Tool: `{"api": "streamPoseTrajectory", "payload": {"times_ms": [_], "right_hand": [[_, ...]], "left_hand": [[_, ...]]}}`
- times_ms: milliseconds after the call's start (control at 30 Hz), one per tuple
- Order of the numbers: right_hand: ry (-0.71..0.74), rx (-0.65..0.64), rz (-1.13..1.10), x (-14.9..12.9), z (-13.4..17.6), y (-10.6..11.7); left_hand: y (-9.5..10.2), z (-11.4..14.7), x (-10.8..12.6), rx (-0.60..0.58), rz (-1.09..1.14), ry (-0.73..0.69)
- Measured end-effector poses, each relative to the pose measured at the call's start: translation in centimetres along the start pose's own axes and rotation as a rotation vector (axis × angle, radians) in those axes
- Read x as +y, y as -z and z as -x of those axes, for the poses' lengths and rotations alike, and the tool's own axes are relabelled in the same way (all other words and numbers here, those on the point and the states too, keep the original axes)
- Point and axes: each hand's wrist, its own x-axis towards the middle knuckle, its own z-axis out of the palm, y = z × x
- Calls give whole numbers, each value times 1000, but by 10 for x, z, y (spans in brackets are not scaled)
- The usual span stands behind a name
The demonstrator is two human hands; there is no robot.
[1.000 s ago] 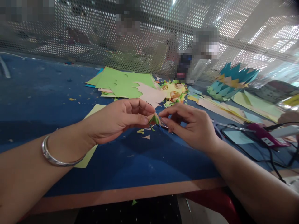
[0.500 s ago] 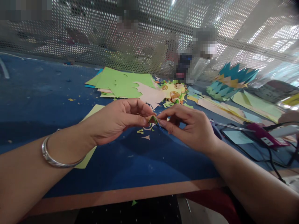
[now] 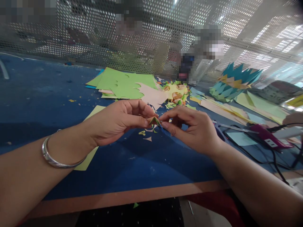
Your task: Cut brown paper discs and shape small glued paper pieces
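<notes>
Between my two hands is a small folded paper piece [image 3: 154, 120], green and peach with a peak in its middle and a thin blue edge at the right. My left hand [image 3: 123, 121], a silver bangle on its wrist, pinches the left end between thumb and fingers. The right end is pinched by my right hand [image 3: 189, 127]. Both hands hold it above the blue table [image 3: 132, 170]. Fingertips hide much of the paper. Under it lie small paper scraps [image 3: 148, 138], and a pale yellow sheet [image 3: 88, 160] is partly covered by my left forearm.
Behind my hands are green paper sheets [image 3: 127, 83], a pink cut sheet [image 3: 153, 96] and a heap of colourful cut pieces [image 3: 177, 93]. At right stand a teal folded-paper basket [image 3: 233, 83] and a magenta power strip [image 3: 267, 135] with black cables. A perforated metal screen [image 3: 94, 37] closes the back.
Hardly anything differs. Both hands keep their pinch on the folded paper in nearly the same place, and my left forearm has shifted very slightly.
</notes>
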Motion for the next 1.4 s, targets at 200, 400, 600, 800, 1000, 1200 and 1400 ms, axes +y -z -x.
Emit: {"api": "streamPoseTrajectory", "payload": {"times_ms": [200, 400, 600, 800, 1000, 1200, 1400], "right_hand": [[64, 0, 34, 0, 0, 0], [106, 13, 95, 0, 0, -1], [109, 3, 84, -3, 1, -1], [95, -4, 131, -3, 1, -2], [100, -41, 103, -3, 1, -4], [100, -72, 82, -2, 0, -4], [67, -74, 66, -3, -2, -5]], "left_hand": [[1, 0, -1, -14, -3, -14], [-3, 1, 0, -19, -44, -1], [-6, 1, 0, 12, -64, 7], [-8, 2, -1, -2, -80, 15], [-9, 2, -3, -9, -152, -16], [-8, 1, -6, -20, -266, -85], [-8, 1, -7, -26, -349, -160]]}}
